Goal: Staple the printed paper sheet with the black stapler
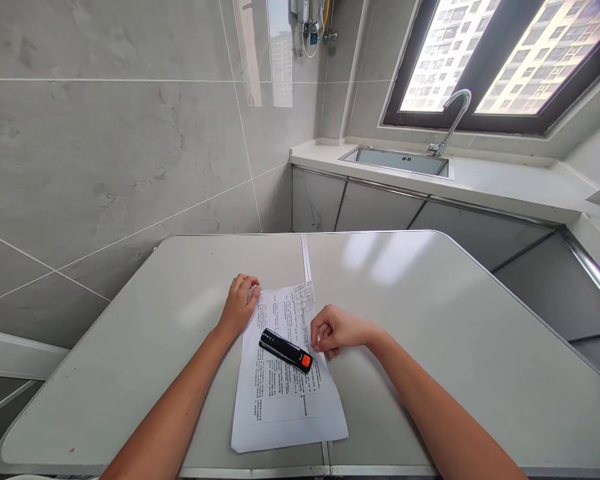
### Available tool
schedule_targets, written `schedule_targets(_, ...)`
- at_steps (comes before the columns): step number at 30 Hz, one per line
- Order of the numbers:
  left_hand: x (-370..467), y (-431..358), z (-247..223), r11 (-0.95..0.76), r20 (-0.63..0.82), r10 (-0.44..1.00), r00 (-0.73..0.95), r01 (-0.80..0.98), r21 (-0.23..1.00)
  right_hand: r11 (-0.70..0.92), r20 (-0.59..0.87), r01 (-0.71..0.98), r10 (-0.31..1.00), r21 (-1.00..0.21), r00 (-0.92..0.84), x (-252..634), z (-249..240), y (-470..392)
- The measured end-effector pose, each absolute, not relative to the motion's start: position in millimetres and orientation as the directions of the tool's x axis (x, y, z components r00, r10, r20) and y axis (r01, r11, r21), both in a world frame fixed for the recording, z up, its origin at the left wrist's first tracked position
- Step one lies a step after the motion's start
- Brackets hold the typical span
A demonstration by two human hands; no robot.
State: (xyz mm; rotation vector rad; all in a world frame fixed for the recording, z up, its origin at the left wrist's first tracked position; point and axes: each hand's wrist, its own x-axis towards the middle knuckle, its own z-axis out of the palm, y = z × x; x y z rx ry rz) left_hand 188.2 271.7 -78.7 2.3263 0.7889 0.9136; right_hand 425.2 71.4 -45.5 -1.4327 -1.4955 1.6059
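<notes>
Black stapler (285,350) lies aslant on the printed paper (290,413), which rests on the worktop (460,320); the left hand (240,303) bends loosely at the paper's left edge, the right hand (337,328) curls at its right; whether either pinches it I cannot tell; an uneven tug could crease the paper or slide the unheld stapler off.

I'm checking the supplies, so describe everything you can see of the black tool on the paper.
The black tool looks like a stapler: long, slim, glossy and plastic-looking, with an orange square near one end. It lies slantwise on the printed paper, orange end at lower right in the view, near the right hand. It is not held.
</notes>
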Motion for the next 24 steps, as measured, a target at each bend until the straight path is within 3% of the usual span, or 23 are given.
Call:
schedule_targets(8, 190.4, 261.1, -73.9, -0.631, 0.31, 0.613, 0.727, 0.214, 0.746, -0.348, -0.412, 0.248, 0.864, -0.904, -0.289, 454.2, -53.0, 67.5)
schedule_targets(12, 191.3, 257.7, -74.0, -0.718, 0.261, 0.468, 0.844, 0.191, 0.669, -0.398, -0.467, 0.27, 0.84, -0.877, -0.278, 472.5, -53.5, 62.6)
schedule_targets(17, 189.5, 252.9, -70.7, -0.81, 0.242, 0.302, 0.922, 0.114, 0.575, -0.412, -0.546, 0.413, 0.786, -0.812, -0.289, 487.0, -49.0, 56.8)
schedule_targets(19, 188.5, 251.5, -69.2, -0.833, 0.222, 0.271, 0.937, 0.113, 0.542, -0.351, -0.493, 0.46, 0.837, -0.815, -0.236, 486.9, -43.4, 57.1)
schedule_targets(24, 188.1, 251.0, -68.2, -0.85, 0.189, 0.234, 0.954, 0.107, 0.515, -0.072, -0.129, 0.521, 0.989, -0.85, -0.074, 460.1, -26.4, 62.0)
